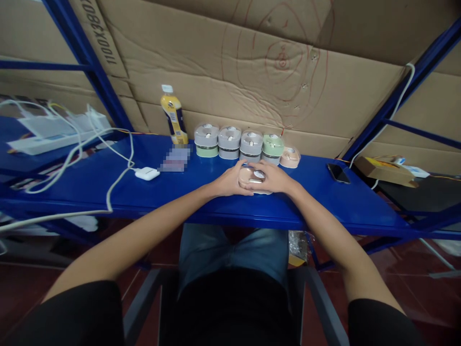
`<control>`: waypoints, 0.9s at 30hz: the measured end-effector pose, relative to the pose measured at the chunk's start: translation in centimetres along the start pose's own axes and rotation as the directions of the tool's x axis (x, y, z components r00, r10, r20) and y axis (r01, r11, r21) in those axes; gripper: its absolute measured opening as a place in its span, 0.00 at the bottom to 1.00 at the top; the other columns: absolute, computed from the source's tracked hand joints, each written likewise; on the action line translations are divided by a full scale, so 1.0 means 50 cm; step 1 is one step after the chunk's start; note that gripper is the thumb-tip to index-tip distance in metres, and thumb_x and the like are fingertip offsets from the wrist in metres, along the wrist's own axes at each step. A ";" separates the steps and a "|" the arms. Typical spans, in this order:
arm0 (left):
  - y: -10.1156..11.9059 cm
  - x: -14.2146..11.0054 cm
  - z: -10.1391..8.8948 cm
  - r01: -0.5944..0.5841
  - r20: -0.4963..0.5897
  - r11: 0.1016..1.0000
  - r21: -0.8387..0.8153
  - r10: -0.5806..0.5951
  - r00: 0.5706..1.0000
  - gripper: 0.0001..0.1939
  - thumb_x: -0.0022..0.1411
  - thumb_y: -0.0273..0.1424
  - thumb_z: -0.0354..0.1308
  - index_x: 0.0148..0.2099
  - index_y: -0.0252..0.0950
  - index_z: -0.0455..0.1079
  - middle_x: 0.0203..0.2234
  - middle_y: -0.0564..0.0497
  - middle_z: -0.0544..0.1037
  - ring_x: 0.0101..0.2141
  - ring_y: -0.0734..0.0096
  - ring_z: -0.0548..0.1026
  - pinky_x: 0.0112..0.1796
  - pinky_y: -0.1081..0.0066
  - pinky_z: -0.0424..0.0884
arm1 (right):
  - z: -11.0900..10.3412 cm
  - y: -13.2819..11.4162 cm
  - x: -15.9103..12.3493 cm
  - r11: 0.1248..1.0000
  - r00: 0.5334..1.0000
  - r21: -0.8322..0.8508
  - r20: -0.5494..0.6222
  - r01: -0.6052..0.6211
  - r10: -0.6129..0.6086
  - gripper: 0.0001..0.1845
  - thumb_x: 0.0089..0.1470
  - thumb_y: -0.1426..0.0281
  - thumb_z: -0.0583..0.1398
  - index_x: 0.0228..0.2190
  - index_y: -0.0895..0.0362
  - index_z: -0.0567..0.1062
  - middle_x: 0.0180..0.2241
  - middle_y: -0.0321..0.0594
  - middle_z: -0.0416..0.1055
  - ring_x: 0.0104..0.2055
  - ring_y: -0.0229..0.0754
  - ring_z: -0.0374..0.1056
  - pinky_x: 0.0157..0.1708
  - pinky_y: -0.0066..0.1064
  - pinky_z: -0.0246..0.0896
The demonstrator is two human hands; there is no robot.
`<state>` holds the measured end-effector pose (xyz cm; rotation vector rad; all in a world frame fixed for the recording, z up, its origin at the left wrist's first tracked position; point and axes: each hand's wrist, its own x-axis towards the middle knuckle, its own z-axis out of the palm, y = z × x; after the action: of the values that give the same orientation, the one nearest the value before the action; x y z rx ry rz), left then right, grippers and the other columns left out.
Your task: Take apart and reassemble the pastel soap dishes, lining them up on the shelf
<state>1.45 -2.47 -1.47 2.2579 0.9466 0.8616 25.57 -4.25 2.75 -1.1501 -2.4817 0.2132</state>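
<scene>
Between my two hands, at the front of the blue table, is a small peach case with a clear lid and a round label (251,176). My left hand (230,182) curves round its left side, fingers closed against it. From the right, my right hand (276,178) wraps over its far edge and side. The case's underside is hidden. Just beyond my hands stands a row of similar clear-lidded cases, mostly stacked in twos: a grey one (229,142), a green one (272,145) and a single peach one (290,157) at the right end.
A yellow drink bottle (173,115) stands at the back left, near a blurred-out flat item (175,158). A white charger-like block (147,173) with cables lies left. A phone (338,173) and an open carton (385,171) are right. Cardboard (187,62) lines the back.
</scene>
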 end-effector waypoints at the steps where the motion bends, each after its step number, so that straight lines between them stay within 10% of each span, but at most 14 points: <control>1: 0.000 0.000 -0.001 -0.014 0.008 1.000 -0.002 0.014 1.000 0.66 0.46 0.52 0.83 0.78 0.36 0.55 0.68 0.30 0.76 0.66 0.28 0.77 0.63 0.38 0.75 | 0.000 -0.004 -0.001 1.000 1.000 -0.008 0.000 -0.003 0.003 0.51 0.56 0.38 0.71 0.72 0.50 0.74 0.51 0.49 0.77 0.55 0.62 0.76 0.59 0.57 0.72; 12: -0.016 -0.008 -0.004 -0.053 0.056 0.988 0.146 0.045 0.997 0.47 0.67 0.50 0.68 0.79 0.38 0.55 0.65 0.35 0.78 0.65 0.40 0.78 0.64 0.46 0.73 | -0.088 0.039 -0.207 0.944 0.957 -0.160 -0.034 -0.289 0.287 0.50 0.65 0.37 0.63 0.75 0.53 0.67 0.66 0.61 0.73 0.68 0.73 0.71 0.67 0.62 0.70; 18: 0.004 -0.009 -0.008 -0.005 0.088 0.977 0.212 -0.014 0.996 0.44 0.69 0.49 0.63 0.77 0.35 0.56 0.67 0.32 0.76 0.66 0.38 0.75 0.64 0.46 0.72 | -0.145 0.133 -0.254 0.473 0.584 -0.379 -0.272 -0.796 0.765 0.51 0.71 0.35 0.50 0.75 0.61 0.65 0.67 0.73 0.69 0.64 0.79 0.76 0.61 0.63 0.72; 27: 0.009 -0.010 -0.011 -0.007 0.087 0.977 0.212 -0.012 0.996 0.41 0.69 0.49 0.62 0.75 0.34 0.59 0.66 0.32 0.76 0.68 0.38 0.74 0.66 0.45 0.71 | -0.149 0.270 -0.092 0.368 0.393 -0.138 -0.374 -0.919 0.840 0.43 0.76 0.47 0.47 0.70 0.72 0.68 0.69 0.80 0.65 0.70 0.74 0.70 0.67 0.58 0.66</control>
<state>0.99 -2.99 -0.97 2.4520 1.0441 0.6807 40.77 0.84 4.17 -2.4405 -1.4090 -0.0747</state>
